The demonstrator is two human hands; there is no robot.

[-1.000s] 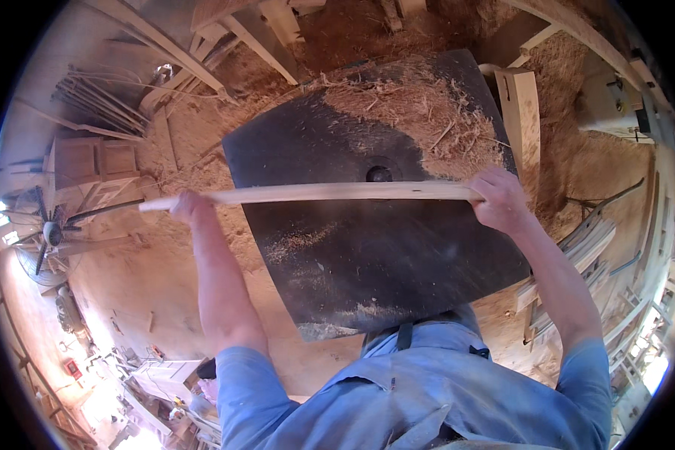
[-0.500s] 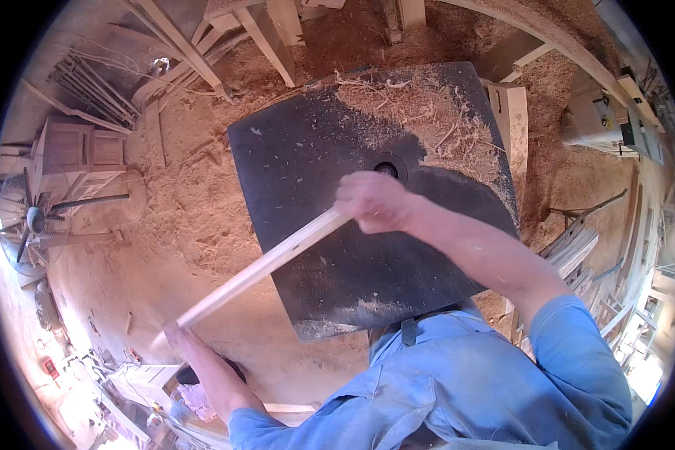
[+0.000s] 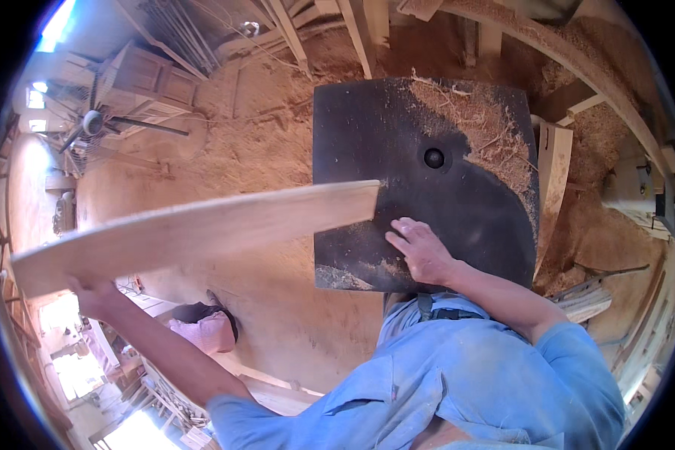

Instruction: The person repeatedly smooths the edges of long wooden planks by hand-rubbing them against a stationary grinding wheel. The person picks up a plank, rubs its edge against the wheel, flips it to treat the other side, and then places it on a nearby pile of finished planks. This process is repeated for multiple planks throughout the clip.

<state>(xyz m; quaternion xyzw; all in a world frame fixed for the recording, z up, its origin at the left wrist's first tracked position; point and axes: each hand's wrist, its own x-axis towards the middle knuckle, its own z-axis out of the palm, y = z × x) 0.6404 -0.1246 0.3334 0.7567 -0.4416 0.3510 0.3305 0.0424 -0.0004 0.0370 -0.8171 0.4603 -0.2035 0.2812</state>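
A long, slightly curved wooden board (image 3: 202, 229) reaches from the far left to above a dark machine table (image 3: 367, 142), its broad face toward me. My left hand (image 3: 94, 296) grips the board near its left end, the fingers partly hidden behind it. Just off the board's right end, my right hand (image 3: 426, 251) is over the tabletop with its fingers apart, holding nothing. A round cutter spindle (image 3: 433, 157) stands in a hole in the tabletop, beyond my right hand. Shavings (image 3: 472, 120) lie heaped around the table's far right part.
A standing fan (image 3: 92, 123) and a wooden cabinet (image 3: 146, 75) stand at the left. A curved wooden piece (image 3: 553, 169) leans beside the table's right edge. Another person in a pink top (image 3: 206, 330) is at the lower left. Sawdust covers the floor (image 3: 262, 157).
My right hand has let go of the board and moved nearer to me. The board has swung up and left in my left hand, turning from its narrow edge to its broad face.
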